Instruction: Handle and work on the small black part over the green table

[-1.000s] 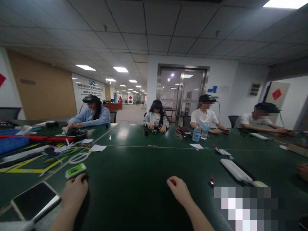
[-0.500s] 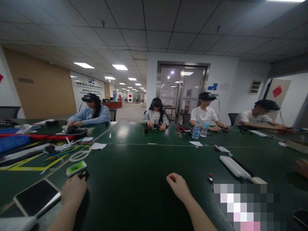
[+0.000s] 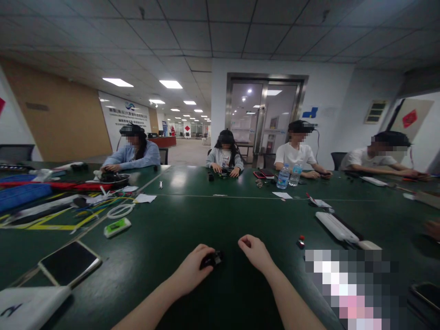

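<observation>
My left hand [image 3: 192, 271] is closed round a small black object [image 3: 215, 259] near the middle of the table's front half. Part of this object is a paler grey; its kind is too dark and blurred to make out. Just to the right, my right hand [image 3: 256, 253] rests on the green table [image 3: 192, 220] with its fingers curled in. Nothing shows between them. A short gap separates the two hands. Further right lies a small red-and-black item [image 3: 301, 242], apart from my right hand.
To the left lie a phone [image 3: 70, 262], a green-and-white box [image 3: 117, 227], a coiled white cable [image 3: 120, 211] and blue trays [image 3: 24, 196]. A white power strip [image 3: 336, 227] lies to the right. Water bottles [image 3: 283, 177] stand farther back, where several people in headsets sit.
My left hand has moved right, from beside the phone and green-and-white box to the middle, carrying the black object. My right hand stays nearly in place. The view has tipped slightly down.
</observation>
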{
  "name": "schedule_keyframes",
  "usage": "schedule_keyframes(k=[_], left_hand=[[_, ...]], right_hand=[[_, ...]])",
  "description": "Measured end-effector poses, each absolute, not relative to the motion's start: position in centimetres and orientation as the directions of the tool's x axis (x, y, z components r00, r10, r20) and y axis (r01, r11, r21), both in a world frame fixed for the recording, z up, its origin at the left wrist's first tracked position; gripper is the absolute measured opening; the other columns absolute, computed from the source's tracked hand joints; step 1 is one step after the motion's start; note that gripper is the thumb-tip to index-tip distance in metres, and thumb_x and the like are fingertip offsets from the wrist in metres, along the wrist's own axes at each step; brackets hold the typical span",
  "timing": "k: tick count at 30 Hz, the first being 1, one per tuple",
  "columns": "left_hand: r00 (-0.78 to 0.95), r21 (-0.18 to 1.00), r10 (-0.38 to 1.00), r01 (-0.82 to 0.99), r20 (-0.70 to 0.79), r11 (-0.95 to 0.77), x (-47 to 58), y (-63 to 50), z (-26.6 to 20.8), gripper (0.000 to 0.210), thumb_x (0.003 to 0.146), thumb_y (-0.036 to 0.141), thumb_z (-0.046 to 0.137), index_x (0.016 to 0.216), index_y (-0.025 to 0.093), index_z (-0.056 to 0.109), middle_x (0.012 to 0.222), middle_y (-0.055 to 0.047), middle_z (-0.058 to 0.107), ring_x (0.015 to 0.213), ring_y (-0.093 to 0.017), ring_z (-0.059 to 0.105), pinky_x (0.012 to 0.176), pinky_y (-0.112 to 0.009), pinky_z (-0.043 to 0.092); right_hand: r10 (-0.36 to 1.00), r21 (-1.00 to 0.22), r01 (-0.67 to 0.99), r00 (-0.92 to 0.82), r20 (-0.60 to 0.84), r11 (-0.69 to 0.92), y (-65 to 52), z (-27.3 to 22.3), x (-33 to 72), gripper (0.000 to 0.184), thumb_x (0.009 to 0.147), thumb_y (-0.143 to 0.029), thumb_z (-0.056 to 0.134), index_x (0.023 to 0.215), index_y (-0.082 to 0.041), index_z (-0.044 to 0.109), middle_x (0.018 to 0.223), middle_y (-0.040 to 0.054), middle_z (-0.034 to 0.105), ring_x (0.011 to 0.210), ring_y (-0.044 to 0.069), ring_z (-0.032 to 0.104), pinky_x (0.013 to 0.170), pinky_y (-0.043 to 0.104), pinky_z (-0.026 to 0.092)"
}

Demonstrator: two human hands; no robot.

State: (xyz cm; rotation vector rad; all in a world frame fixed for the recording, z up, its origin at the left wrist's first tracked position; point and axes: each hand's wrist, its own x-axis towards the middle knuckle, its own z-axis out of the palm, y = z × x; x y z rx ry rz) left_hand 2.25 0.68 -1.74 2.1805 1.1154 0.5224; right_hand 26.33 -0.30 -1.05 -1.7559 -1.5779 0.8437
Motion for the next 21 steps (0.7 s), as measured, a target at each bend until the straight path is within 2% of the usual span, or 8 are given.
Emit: schedule_keyframes(k=[4, 7, 10, 14, 18, 21], left_hand=[[0.629, 0.718, 0.777, 0.526, 0.033, -0.456, 2.4, -0.1, -1.4, 0.046, 0.078, 0.026, 0.054, 0.124, 0.024, 0.051, 0.125, -0.005, 0.050, 0.110, -0.018, 0.050, 0.099, -0.033, 0.036], [0.620, 0.725, 0.784, 0.521, 0.041, -0.450, 2.1, 0.2, -1.5, 0.046, 0.078, 0.027, 0.054, 0.124, 0.023, 0.050, 0.122, -0.005, 0.052, 0.109, -0.019, 0.050, 0.097, -0.034, 0.037], [0.638, 0.711, 0.767, 0.508, 0.070, -0.487, 2.2, 0.3, -1.7, 0.040, 0.079, 0.026, 0.054, 0.119, 0.022, 0.054, 0.119, -0.005, 0.053, 0.106, -0.018, 0.051, 0.094, -0.032, 0.039], [0.650, 0.695, 0.755, 0.503, 0.088, -0.514, 2.4, 0.2, -1.6, 0.039, 0.079, 0.024, 0.053, 0.118, 0.021, 0.054, 0.119, -0.005, 0.053, 0.106, -0.017, 0.050, 0.094, -0.031, 0.040], [0.662, 0.702, 0.745, 0.490, 0.087, -0.517, 2.4, 0.2, -1.4, 0.036, 0.080, 0.024, 0.053, 0.115, 0.022, 0.056, 0.117, -0.004, 0.054, 0.105, -0.017, 0.051, 0.093, -0.030, 0.040], [0.656, 0.711, 0.751, 0.491, 0.080, -0.504, 2.3, 0.2, -1.3, 0.039, 0.079, 0.024, 0.054, 0.118, 0.022, 0.055, 0.119, -0.004, 0.053, 0.105, -0.017, 0.051, 0.094, -0.030, 0.040]], right_hand=[[0.999, -0.808, 0.589, -0.004, -0.042, -0.032, -0.6, -0.5, 25.7, 0.019, 0.082, -0.028, 0.052, 0.095, -0.019, 0.063, 0.090, 0.0012, 0.065, 0.086, 0.017, 0.060, 0.076, 0.028, 0.045], [0.986, -0.809, 0.583, -0.165, -0.023, 0.079, -1.4, 0.3, 24.7, 0.020, 0.080, -0.027, 0.055, 0.097, -0.020, 0.064, 0.090, 0.0009, 0.063, 0.083, 0.016, 0.059, 0.074, 0.027, 0.045], [0.957, -0.750, 0.636, -0.289, -0.013, 0.182, -2.5, 1.2, 23.6, 0.022, 0.075, -0.029, 0.062, 0.096, -0.023, 0.066, 0.095, 0.0009, 0.059, 0.080, 0.016, 0.056, 0.069, 0.026, 0.045], [0.923, -0.678, 0.675, -0.386, 0.012, 0.291, -3.3, 1.6, 22.3, 0.024, 0.072, -0.028, 0.066, 0.096, -0.025, 0.065, 0.104, -0.0005, 0.056, 0.091, 0.018, 0.054, 0.075, 0.027, 0.043], [0.935, -0.690, 0.667, -0.351, 0.041, 0.281, -3.0, 1.3, 21.9, 0.015, 0.076, -0.027, 0.060, 0.091, -0.024, 0.065, 0.096, -0.0004, 0.058, 0.084, 0.017, 0.054, 0.072, 0.028, 0.044], [0.980, -0.830, 0.525, -0.153, 0.126, 0.189, -2.0, 1.1, 23.0, 0.019, 0.078, -0.029, 0.058, 0.095, -0.021, 0.062, 0.089, 0.0010, 0.060, 0.079, 0.016, 0.055, 0.071, 0.028, 0.045]])
